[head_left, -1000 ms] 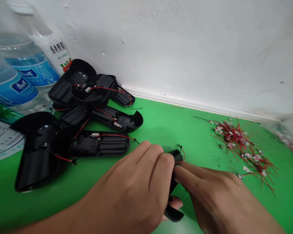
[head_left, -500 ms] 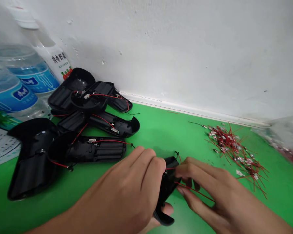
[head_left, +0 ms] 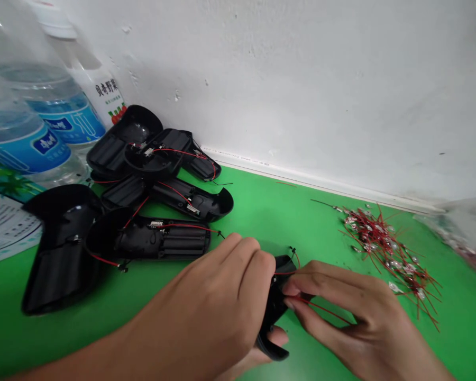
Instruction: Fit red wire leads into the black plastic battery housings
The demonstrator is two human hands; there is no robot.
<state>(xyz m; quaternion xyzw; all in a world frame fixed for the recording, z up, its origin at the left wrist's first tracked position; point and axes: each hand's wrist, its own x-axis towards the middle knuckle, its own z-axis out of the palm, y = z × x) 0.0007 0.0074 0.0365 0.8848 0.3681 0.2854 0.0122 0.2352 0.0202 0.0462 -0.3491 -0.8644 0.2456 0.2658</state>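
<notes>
Your left hand (head_left: 198,301) is closed around a black plastic shell (head_left: 275,312), and the shell stands tilted, with its lower end near your palm, in the near part of the green work surface (head_left: 452,328). You cannot see from this view if it touches the surface. Your right hand (head_left: 341,301) makes a narrow pinch just beside the shell, and the thumb and first finger hold a thin red wire (head_left: 321,309) which runs out to the right. A short black-tipped wire stands up from the far end of the shell.

To the left and far, more open black shells (head_left: 150,241) lie in a loose heap, some on top of others, and red wires run along their insides. On the far right lies a tangled pile of red wires with small metal tabs (head_left: 388,254). Clear water bottles (head_left: 24,143) stand at the far left against a white wall (head_left: 301,90), and a printed paper (head_left: 8,225) lies just beside the shells. At the right edge there is a blurred plastic bag (head_left: 470,235), too unclear to tell what is inside
</notes>
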